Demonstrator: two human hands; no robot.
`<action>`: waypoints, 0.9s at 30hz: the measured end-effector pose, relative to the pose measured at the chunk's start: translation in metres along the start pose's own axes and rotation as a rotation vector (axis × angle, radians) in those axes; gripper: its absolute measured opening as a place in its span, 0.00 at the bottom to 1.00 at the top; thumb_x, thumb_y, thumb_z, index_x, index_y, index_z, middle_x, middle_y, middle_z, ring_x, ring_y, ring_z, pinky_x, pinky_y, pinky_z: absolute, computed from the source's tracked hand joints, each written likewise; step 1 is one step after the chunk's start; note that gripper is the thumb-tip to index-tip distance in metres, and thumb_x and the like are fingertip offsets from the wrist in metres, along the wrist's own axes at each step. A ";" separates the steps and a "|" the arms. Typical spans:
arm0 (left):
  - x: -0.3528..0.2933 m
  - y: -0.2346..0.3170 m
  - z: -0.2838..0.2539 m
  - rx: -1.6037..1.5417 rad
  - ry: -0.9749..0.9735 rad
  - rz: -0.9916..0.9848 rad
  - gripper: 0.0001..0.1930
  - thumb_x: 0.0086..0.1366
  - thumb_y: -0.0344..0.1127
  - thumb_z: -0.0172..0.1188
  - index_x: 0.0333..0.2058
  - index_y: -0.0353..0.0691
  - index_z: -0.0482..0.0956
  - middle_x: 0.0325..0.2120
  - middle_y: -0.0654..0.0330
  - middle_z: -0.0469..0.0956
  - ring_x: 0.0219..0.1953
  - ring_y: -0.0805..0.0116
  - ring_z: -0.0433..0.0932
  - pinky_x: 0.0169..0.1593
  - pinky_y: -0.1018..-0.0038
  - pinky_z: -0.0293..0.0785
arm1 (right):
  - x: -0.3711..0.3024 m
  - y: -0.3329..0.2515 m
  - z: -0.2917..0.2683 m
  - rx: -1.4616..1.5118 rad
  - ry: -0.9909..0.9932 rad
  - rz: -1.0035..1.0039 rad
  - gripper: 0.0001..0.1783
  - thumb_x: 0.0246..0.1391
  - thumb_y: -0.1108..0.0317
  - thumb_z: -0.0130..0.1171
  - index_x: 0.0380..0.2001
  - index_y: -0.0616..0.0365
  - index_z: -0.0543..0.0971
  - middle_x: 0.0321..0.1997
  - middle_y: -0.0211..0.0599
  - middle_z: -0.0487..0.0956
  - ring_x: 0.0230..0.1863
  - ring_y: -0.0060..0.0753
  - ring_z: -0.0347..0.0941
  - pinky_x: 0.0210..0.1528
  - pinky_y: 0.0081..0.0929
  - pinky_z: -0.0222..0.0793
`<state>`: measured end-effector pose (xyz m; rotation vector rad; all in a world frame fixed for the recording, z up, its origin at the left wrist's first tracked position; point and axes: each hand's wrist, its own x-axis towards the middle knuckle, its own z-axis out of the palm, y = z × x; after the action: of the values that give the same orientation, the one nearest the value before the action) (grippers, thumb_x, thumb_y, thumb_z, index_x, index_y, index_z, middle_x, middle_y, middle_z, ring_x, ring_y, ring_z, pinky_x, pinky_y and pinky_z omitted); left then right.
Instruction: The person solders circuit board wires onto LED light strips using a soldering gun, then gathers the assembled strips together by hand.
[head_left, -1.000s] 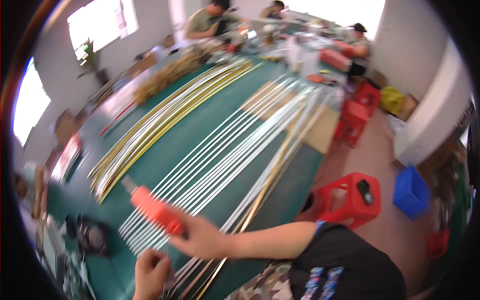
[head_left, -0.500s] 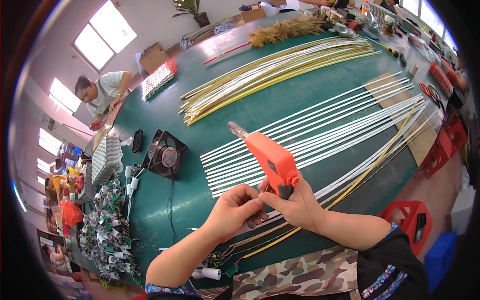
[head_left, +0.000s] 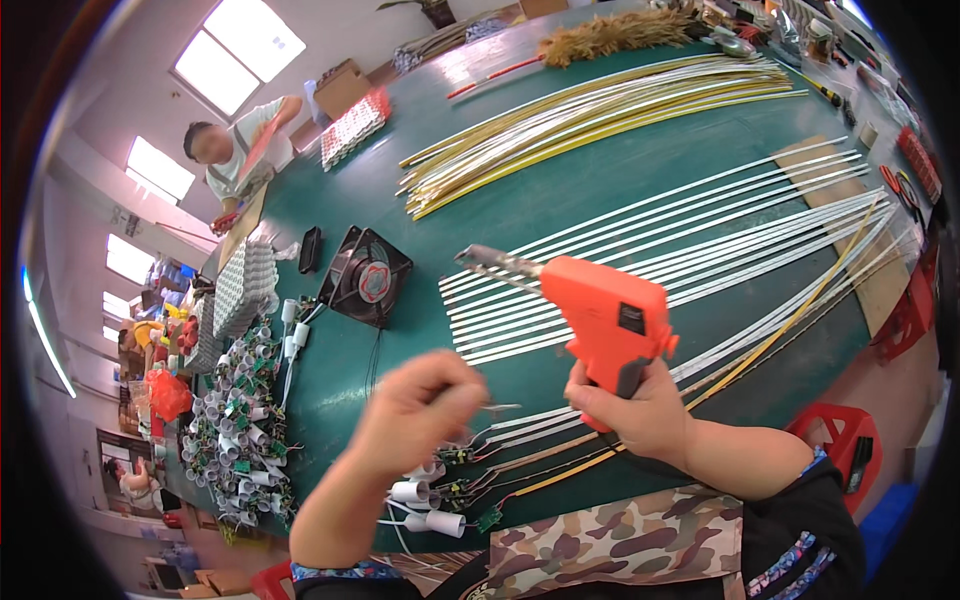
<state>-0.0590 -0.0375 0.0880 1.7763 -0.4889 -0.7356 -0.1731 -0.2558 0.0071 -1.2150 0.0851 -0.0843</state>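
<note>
My right hand (head_left: 645,415) grips an orange soldering gun (head_left: 605,305) by its dark handle. Its metal tip points left, above the ends of a row of white strips (head_left: 570,300) on the green table. Lower left of the gun is my left hand (head_left: 415,410), apart from it, curled and blurred by motion. What its fingers hold, if anything, cannot be made out. Below it, white cylindrical sockets (head_left: 440,522) with small green circuit boards lie near my apron. Several strips (head_left: 580,452) with thin wires at their ends run from there to the right.
A black fan (head_left: 367,277) stands left of the strips. Beyond lie a bundle of gold and white strips (head_left: 580,125) and dried stalks (head_left: 615,38). More sockets are heaped (head_left: 240,430) at the left edge. A co-worker (head_left: 245,150) sits at the far left; scissors (head_left: 908,190) lie right.
My hands have parted: the left moved left and down, the right moved right with the soldering gun. The gun's tip has swung lower. The view has shifted, and the co-worker has raised an arm.
</note>
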 end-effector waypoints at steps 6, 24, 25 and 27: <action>-0.038 0.072 -0.082 0.804 0.236 0.315 0.05 0.55 0.25 0.65 0.31 0.33 0.79 0.27 0.60 0.75 0.30 0.71 0.74 0.36 0.71 0.71 | 0.002 0.000 -0.011 -0.031 -0.062 -0.177 0.27 0.54 0.79 0.61 0.57 0.60 0.70 0.45 0.39 0.79 0.39 0.22 0.76 0.39 0.22 0.72; 0.057 -0.087 -0.065 0.457 0.010 -0.342 0.10 0.61 0.37 0.65 0.30 0.36 0.81 0.21 0.65 0.76 0.23 0.77 0.70 0.26 0.74 0.66 | 0.009 0.018 0.000 -0.524 -0.161 -0.039 0.26 0.52 0.69 0.66 0.54 0.61 0.72 0.37 0.37 0.80 0.36 0.31 0.77 0.42 0.29 0.72; 0.057 -0.089 -0.065 0.454 0.018 -0.336 0.09 0.61 0.37 0.65 0.30 0.36 0.81 0.20 0.67 0.74 0.21 0.79 0.68 0.23 0.76 0.63 | 0.010 0.022 0.001 -0.562 -0.162 -0.117 0.26 0.52 0.69 0.66 0.54 0.61 0.72 0.37 0.38 0.79 0.36 0.34 0.77 0.42 0.29 0.72; 0.057 -0.091 -0.064 0.457 0.025 -0.334 0.09 0.61 0.37 0.65 0.29 0.36 0.81 0.19 0.67 0.74 0.21 0.79 0.68 0.23 0.75 0.64 | 0.010 0.026 0.000 -0.609 -0.198 -0.126 0.27 0.52 0.68 0.67 0.54 0.61 0.72 0.36 0.40 0.79 0.36 0.39 0.77 0.42 0.31 0.72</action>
<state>0.0238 -0.0009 0.0011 2.3287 -0.3645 -0.8795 -0.1626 -0.2475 -0.0176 -1.8303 -0.1508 -0.0476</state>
